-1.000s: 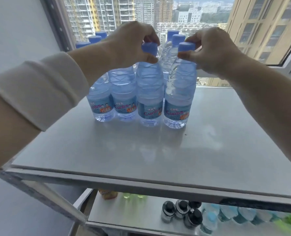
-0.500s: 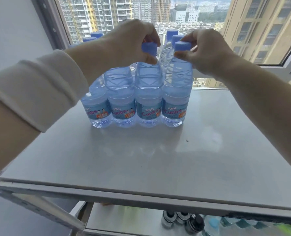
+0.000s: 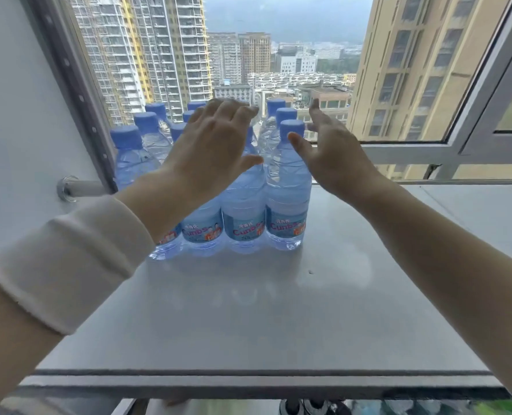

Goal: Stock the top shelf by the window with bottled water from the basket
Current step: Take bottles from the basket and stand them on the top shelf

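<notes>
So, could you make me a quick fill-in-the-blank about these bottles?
The water bottles have ____ caps.
The left hand and right hand are both ____, holding nothing.
The bottles stand upright on the grey shelf beside the ____.
Missing words: blue; open; window.

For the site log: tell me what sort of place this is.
Probably a stockroom or pantry high up in a tower block. A grey metal rack shelf carries tidy rows of clear blue-capped plastic water bottles, and the grey-framed window behind them looks out on high-rise towers.
</notes>
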Tool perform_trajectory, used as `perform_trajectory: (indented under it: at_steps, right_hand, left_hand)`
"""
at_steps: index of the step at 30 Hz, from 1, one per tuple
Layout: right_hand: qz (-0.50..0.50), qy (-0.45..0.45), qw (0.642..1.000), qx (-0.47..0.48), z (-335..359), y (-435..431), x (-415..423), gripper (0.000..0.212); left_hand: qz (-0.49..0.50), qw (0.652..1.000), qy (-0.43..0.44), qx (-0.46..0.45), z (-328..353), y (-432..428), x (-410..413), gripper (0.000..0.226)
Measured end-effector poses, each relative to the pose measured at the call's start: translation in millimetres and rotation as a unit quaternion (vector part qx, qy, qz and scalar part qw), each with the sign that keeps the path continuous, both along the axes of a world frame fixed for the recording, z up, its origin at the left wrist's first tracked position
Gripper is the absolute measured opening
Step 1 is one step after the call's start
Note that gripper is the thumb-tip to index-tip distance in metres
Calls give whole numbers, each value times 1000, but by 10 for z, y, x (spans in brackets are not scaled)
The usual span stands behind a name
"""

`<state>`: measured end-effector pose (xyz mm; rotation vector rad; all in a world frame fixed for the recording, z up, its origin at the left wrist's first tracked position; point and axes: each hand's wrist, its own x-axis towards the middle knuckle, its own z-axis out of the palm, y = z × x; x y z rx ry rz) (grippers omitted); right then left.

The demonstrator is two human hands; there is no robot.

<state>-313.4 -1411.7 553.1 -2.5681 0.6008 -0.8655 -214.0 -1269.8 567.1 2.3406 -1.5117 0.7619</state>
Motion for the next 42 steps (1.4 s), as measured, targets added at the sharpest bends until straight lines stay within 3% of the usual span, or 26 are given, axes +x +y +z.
perform_trajectory:
  at_steps: [4, 9, 15, 24, 38, 42]
  right_hand:
    - [-53, -5, 998, -15, -230, 65, -327, 67]
    - [-69, 38, 995, -61, -454, 198, -985, 65]
    - [-66, 95, 988, -102, -761, 327, -2072, 62]
    - [-42, 155, 982, -103, -1851, 630, -3525, 66]
    - [-29, 277, 960, 21, -3544, 1946, -4610, 58]
    - [-20, 335, 938, 86, -4047, 2258, -4929, 55]
  left_hand:
    - [-31, 997, -31, -70, -161, 0, -239, 58]
    - [-56, 997, -11, -60, -309, -108, -882, 54]
    - [-51, 998, 17, -34, -644, -43, -1836, 54]
    - [-25, 990, 121, 63, -1494, 410, -3103, 57]
    - [40, 939, 276, 199, -3212, 1651, -4119, 55]
    - [73, 907, 338, 242, -3739, 1882, -4459, 55]
